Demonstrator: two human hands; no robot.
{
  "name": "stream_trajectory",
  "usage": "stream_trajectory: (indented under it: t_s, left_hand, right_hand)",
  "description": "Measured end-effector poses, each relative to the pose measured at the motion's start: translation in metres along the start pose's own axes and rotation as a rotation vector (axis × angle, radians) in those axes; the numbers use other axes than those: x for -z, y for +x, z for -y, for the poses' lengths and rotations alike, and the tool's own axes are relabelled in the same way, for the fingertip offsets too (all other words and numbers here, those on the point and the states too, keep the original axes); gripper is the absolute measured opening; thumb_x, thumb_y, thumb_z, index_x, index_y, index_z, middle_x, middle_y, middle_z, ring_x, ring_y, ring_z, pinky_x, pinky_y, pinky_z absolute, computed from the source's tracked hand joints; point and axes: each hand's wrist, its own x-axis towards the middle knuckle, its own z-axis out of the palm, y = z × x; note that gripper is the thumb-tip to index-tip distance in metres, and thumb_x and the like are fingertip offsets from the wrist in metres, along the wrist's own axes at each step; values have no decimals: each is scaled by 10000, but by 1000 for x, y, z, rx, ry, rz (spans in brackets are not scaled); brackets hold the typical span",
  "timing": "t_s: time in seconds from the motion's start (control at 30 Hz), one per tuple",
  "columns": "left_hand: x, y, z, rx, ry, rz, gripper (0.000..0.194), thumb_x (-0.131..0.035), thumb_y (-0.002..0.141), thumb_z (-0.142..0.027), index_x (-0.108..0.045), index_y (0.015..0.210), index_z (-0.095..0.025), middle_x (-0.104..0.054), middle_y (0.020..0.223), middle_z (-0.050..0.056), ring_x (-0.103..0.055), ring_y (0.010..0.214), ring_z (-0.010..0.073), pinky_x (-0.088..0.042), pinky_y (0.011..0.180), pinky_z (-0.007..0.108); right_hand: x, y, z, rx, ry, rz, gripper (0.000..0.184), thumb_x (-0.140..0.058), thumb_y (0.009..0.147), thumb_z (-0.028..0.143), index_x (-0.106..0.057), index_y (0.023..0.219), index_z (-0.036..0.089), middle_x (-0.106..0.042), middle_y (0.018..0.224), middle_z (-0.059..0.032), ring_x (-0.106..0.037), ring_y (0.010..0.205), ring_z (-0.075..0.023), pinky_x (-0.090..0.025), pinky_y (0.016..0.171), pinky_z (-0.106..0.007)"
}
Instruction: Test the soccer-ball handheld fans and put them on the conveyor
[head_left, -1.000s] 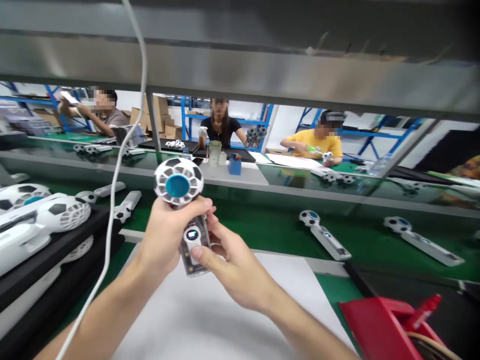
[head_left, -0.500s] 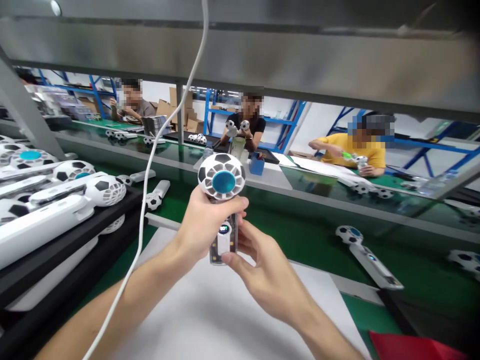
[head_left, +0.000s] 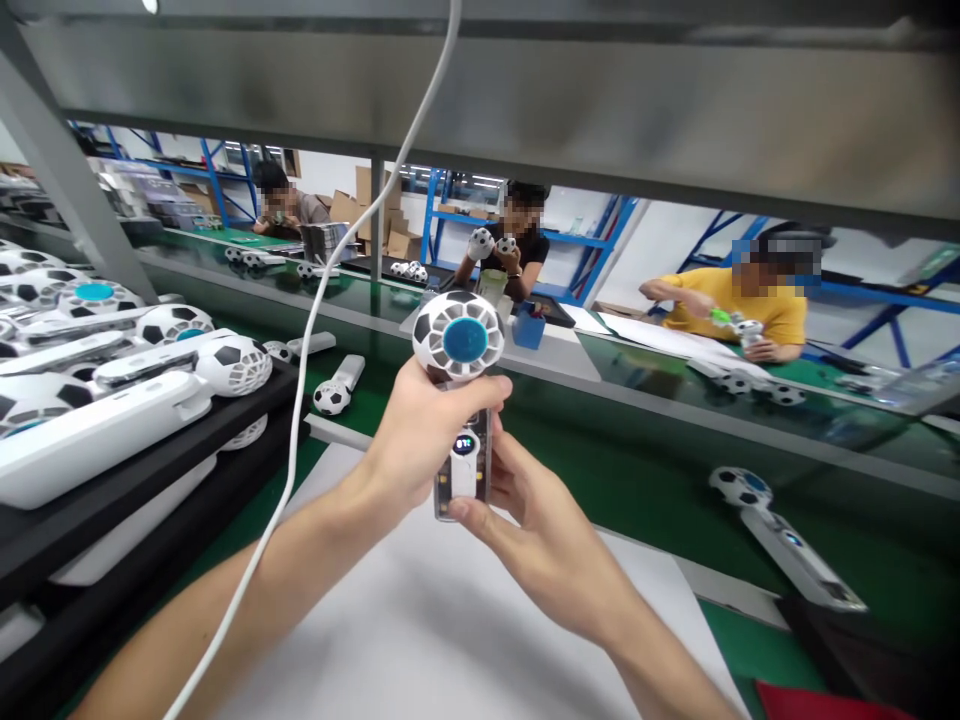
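The football-patterned device (head_left: 459, 342) was gripped at its neck by the curled left hand (head_left: 420, 428) and near its base by the half-closed right hand (head_left: 536, 520), seemingly leaving its display (head_left: 464, 444) visible.

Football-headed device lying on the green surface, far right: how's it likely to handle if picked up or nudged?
The device looks stiff, given its straight, hard-looking handle. Its smooth shell may be slightly slippery. The rounded head might rock if nudged; the long handle should limit rolling.
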Motion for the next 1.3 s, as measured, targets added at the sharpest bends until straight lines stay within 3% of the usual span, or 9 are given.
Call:
stream_trajectory:
  t_s: [0.33,0.47,0.57,0.67,0.8,0.9,1.0,1.1,1.3]
  left_hand:
    - [2,9,8,73,0,9,216,-762,728,-252,-569,722,-155,-578,640,-13,-551,553,101,-472,513,212]
    - [4,16,17,47,111,-13,315,-761,748,-304,-566,965,-185,-634,849,2,-614,736,126,-516,655,227]
    - [12,28,27,38,415,122,487,-605,865,-529,-501,1208,-199,-656,1118,63,-650,972,191,-542,800,277]
    - [29,48,38,-12,865,228,545,-300,970,-614,-546,1240,-210,-632,1242,83,-605,1141,231,-492,966,331]
    - [64,75,53,65,1241,70,436,-555,905,-477,-592,1240,-200,-541,1343,144,-417,1330,370,-339,1097,535]
    - [91,91,64,190,1457,-59,442,-631,885,-389,-576,1265,-168,-483,1400,156,-374,1353,389,-318,1088,614]
    - [113,100,75,336,1579,-162,451,-618,918,-383,-545,1310,-172,-469,1429,132,-459,1299,330,-393,1060,588]
    - [129,105,86,455,1616,-189,447,-620,928,-366,-535,1324,-178,-519,1378,125,-554,1199,289,-492,984,525]
    - [135,105,95,419,1587,-147,420,-615,936,-353,-541,1307,-172,-570,1297,115,-614,1083,245,-554,888,448]
  right_hand:
    - [-4,5,-9,-93,62,-70,425,-639,924,264,-500,1317,181,-633,1228,-95,-640,1047,-221,-579,909,-388]
    - [-4,8,-12,-98,192,-87,428,-692,901,320,-517,1272,200,-646,1215,-87,-630,1109,-225,-560,913,-347]
    - [4,13,-12,-166,322,-159,475,-723,876,375,-523,1280,224,-659,1163,-60,-657,1009,-186,-566,863,-298]
    - [21,20,-20,-350,368,-316,385,-709,868,408,-592,1176,207,-680,920,-37,-637,676,-157,-565,564,-273]
    - [53,33,-51,-529,341,-483,234,-536,963,349,-613,908,135,-638,688,-52,-532,462,-129,-347,324,-204]
    - [75,40,-77,-576,291,-597,199,-496,984,278,-581,871,138,-602,612,-20,-554,452,-134,-415,362,-219]
    - [91,42,-95,-603,282,-653,234,-489,1012,328,-580,920,132,-605,646,5,-598,511,-123,-521,486,-247]
    - [102,42,-106,-617,272,-685,285,-498,1017,388,-593,968,123,-611,702,10,-583,522,-97,-514,498,-230]
    - [109,41,-122,-577,186,-718,293,-526,1004,406,-600,1029,123,-627,768,-2,-588,561,-95,-515,518,-228]
